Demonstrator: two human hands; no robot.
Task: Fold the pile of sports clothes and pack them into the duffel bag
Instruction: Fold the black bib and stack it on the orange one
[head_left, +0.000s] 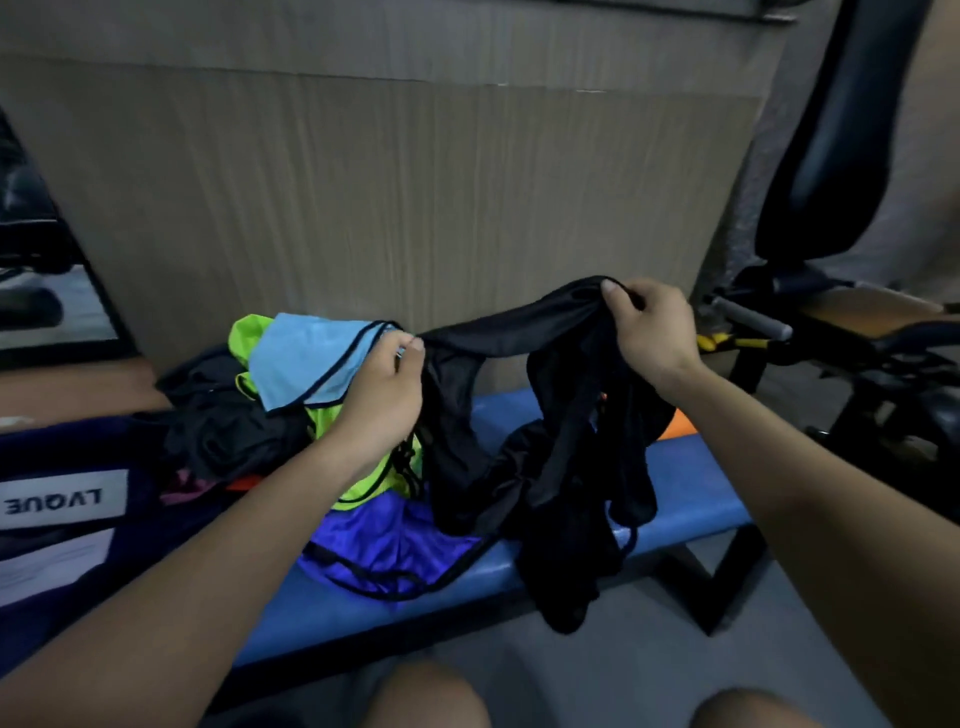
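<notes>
Black garment (561, 415): thin, dark, limp fabric, held up above the blue padded table (691, 488). Its upper edge is stretched between the two grips; the rest hangs below them in loose folds and strap-like loops, the lowest part drooping past the table's front edge.

Right hand (652, 330): raised, palm turned down, fingers and thumb pinched shut on a bunched corner of the garment. The forearm is extended from the lower right.

Left hand (382, 387): set lower than the right, its grip closed narrowly on the garment's opposite end between thumb and fingertips. The forearm is extended from the lower left.

Pile of clothes (291, 415): heaped on the table beside and behind the left grip. A light blue piece (306, 358) with dark trim is laid uppermost, a neon green piece (374, 483) under it, a purple piece (384, 540) below the left grip, dark items further left.

Duffel bag (67, 519): dark navy, white label, placed well left of the left grip, adjoining the pile.
</notes>
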